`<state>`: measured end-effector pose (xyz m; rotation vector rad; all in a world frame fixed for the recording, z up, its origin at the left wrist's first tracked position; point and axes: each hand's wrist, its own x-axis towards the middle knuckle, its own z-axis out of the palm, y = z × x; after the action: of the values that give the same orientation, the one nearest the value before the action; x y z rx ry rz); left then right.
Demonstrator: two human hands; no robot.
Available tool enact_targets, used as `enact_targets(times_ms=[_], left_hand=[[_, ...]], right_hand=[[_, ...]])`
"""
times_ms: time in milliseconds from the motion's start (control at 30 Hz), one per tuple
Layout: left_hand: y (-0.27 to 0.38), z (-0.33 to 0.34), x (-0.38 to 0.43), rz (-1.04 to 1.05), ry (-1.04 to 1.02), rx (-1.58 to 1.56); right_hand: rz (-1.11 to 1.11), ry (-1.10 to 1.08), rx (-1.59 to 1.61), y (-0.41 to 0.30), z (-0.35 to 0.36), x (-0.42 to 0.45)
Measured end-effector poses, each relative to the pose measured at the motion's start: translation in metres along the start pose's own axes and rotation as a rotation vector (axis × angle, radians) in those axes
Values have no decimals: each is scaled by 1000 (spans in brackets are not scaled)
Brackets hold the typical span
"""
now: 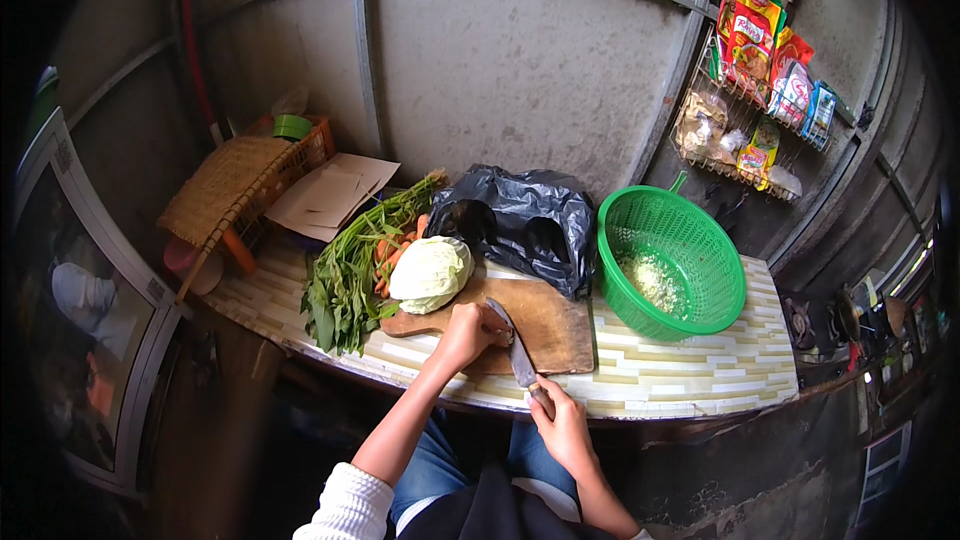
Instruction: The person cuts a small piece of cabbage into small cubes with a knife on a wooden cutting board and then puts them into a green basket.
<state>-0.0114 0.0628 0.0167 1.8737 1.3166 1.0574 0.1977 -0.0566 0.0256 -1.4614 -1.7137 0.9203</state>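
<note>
My right hand grips the wooden handle of a knife, whose dark blade points up and left over the wooden cutting board. My left hand is over the board beside the blade, fingertips bent together; whether something small is between them cannot be told. A pale cabbage rests at the board's upper left edge. Behind it lie carrots and a bunch of leafy green vegetables. To the right stands a green plastic colander with finely cut pale pieces in it.
A black plastic bag lies behind the board. Brown paper sheets and a woven tray are at the left. Wire racks with packets hang on the wall at the upper right. The tabletop's front edge runs before me.
</note>
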Motion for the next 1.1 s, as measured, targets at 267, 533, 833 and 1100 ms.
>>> enact_targets(times_ms=[267,533,833,1100], left_hand=[[34,-11,25,43,22,-51],[131,11,100,232,3,-117],[189,99,188,356,-230,-169],[178,162,218,398,-49,-143]], right_hand=[[-27,-41,159,-9,-32,10],[-16,77,312,-36,-120,20],[16,322,318,-12,-200,27],[106,389,334,18,-227,31]])
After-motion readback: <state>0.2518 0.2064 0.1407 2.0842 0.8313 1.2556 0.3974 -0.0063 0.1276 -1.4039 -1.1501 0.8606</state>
